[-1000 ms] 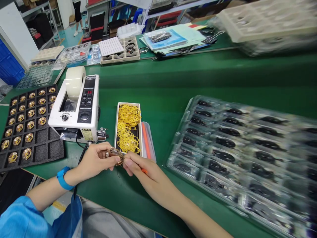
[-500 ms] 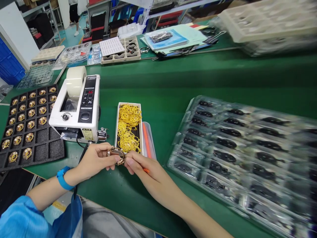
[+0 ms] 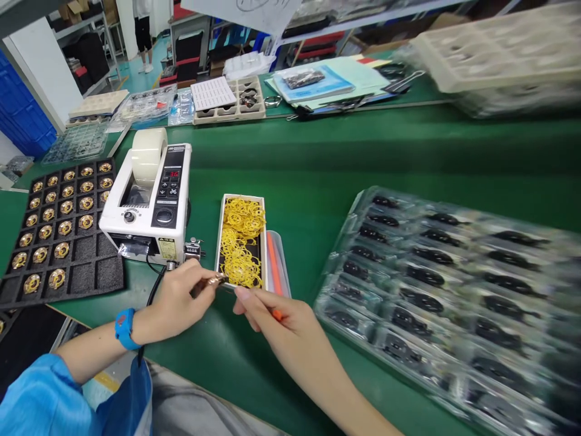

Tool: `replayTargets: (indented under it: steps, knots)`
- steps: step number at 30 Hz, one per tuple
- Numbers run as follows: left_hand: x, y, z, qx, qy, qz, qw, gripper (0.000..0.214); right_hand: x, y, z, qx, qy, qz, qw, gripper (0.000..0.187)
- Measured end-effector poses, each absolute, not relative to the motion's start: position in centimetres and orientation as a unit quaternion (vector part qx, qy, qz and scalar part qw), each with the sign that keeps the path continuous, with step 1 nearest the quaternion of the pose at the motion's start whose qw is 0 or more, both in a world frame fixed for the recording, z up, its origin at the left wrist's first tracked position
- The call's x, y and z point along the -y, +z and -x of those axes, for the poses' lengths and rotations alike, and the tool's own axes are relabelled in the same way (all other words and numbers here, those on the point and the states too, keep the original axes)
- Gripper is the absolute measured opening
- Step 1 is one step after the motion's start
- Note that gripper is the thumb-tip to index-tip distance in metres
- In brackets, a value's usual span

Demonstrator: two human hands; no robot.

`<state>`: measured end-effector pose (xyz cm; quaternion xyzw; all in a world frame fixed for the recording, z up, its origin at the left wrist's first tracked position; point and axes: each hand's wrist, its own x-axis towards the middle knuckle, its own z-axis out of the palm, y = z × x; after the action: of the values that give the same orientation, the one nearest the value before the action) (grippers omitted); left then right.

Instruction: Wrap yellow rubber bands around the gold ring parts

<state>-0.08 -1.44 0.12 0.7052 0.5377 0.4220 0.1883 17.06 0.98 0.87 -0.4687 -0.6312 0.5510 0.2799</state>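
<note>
My left hand (image 3: 181, 301) pinches a small shiny gold-coloured ring part (image 3: 218, 280), now seen nearly edge-on. My right hand (image 3: 284, 318) is closed around a slim orange-handled tool (image 3: 278, 314). Its thin tip points at the ring part; whether they touch I cannot tell. Just beyond both hands stands a white-edged box (image 3: 265, 242) full of thin yellow rings (image 3: 242, 266). Similar gold parts (image 3: 57, 278) sit in a black foam tray (image 3: 109, 275) at the left, where several pockets hold nothing.
A white tape dispenser (image 3: 177, 200) stands behind my left hand, with a small metal counter (image 3: 193, 249) beside it. Clear trays of black parts (image 3: 426, 275) fill the right. Papers (image 3: 340, 82) and a beige tray (image 3: 258, 112) line the back. A person (image 3: 143, 36) stands far off.
The gold-coloured ring part has turned from showing its face to nearly edge-on as my left hand rolled over. My right hand has drawn slightly away from it. The whole view has shifted a little.
</note>
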Motion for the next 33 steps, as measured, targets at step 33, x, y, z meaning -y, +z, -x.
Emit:
replayTargets:
  steps: [33]
  knots:
    - [1.7,9.9,4.5,-0.597,0.385,-0.681,0.177,0.017,-2.2,1.0,-17.9,0.65,0.583,0.375,0.311,0.049]
